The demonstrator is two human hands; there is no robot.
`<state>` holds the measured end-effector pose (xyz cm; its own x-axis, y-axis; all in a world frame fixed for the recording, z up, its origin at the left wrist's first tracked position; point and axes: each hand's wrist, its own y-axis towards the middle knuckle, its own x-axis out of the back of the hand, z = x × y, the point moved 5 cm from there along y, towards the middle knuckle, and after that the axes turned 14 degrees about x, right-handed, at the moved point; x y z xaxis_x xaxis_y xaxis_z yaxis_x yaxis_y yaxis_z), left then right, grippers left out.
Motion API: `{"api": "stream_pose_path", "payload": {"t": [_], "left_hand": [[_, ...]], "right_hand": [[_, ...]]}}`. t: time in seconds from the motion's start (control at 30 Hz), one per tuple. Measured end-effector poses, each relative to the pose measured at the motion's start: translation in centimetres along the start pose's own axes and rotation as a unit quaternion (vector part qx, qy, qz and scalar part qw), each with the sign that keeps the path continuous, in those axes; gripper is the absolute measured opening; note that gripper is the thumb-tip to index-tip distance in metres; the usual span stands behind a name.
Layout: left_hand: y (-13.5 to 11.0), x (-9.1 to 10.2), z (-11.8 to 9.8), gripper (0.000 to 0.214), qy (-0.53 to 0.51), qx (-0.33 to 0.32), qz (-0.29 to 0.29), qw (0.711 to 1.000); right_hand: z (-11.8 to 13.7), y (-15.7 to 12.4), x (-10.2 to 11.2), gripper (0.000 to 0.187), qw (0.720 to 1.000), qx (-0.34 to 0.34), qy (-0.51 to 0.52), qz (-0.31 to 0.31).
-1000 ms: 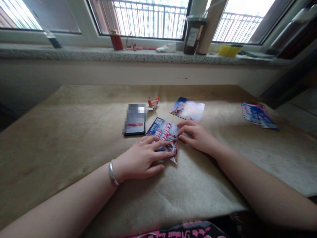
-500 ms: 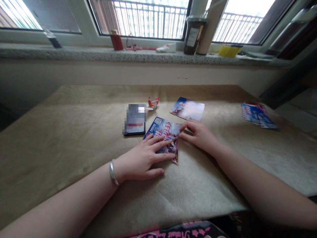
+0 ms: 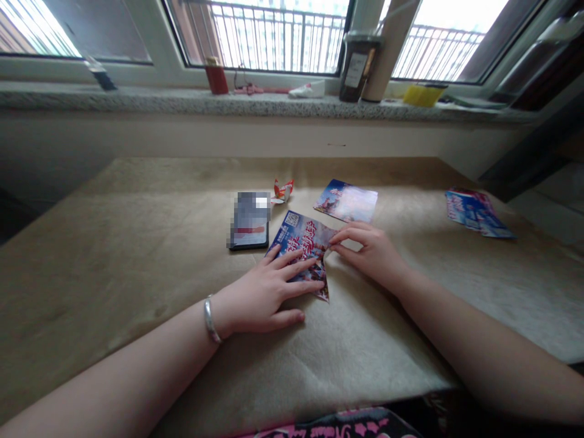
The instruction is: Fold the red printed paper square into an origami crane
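A blue and pink printed paper sheet with a QR code lies on the table before me. Flat across its lower left part rests my left hand, fingers spread, a silver bangle on the wrist. My right hand pinches the sheet's right edge between thumb and fingertips, and the paper bends up slightly there. Just behind the sheet lies a second printed sheet, with glare on it. Left of the sheet is a phone, its screen blurred out. A small folded red and white paper piece stands beside the phone.
Several blue printed papers lie in a pile at the table's right. The table has a tan cover and meets the wall below a stone windowsill. On the sill stand a red container, a dark lidded jar and a yellow item.
My right fingers have closed on the sheet's right edge and lifted it a little, curling it. My left hand stays flat on the sheet.
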<state>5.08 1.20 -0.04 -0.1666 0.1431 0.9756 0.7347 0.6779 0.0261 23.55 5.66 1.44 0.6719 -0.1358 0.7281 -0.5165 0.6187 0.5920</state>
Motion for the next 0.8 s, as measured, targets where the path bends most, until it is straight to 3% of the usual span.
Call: {"api": "stream_pose_path", "payload": {"t": [0.2,0.43,0.63,0.8], "left_hand": [[0.0,-0.6,0.2,0.056,0.026,0.01,0.01,1.0],[-0.4,-1.2,0.2,0.063,0.035,0.019,0.008,0.999],[-0.1,-1.2,0.2,0.063,0.035,0.025,0.035,0.998],[-0.1,-1.2,0.2,0.064,0.039,0.03,0.017,0.999]], "right_hand": [[-0.5,-0.3,-0.1,0.011,0.999,-0.034,-0.004,-0.01],[-1.8,-1.0,-0.5,0.042,0.984,-0.151,0.089,-0.041],[-3.0,-1.4,-1.2,0.021,0.958,-0.212,0.186,-0.059],[-3.8,-1.8,-1.6,0.024,0.952,-0.228,0.198,-0.045]]}}
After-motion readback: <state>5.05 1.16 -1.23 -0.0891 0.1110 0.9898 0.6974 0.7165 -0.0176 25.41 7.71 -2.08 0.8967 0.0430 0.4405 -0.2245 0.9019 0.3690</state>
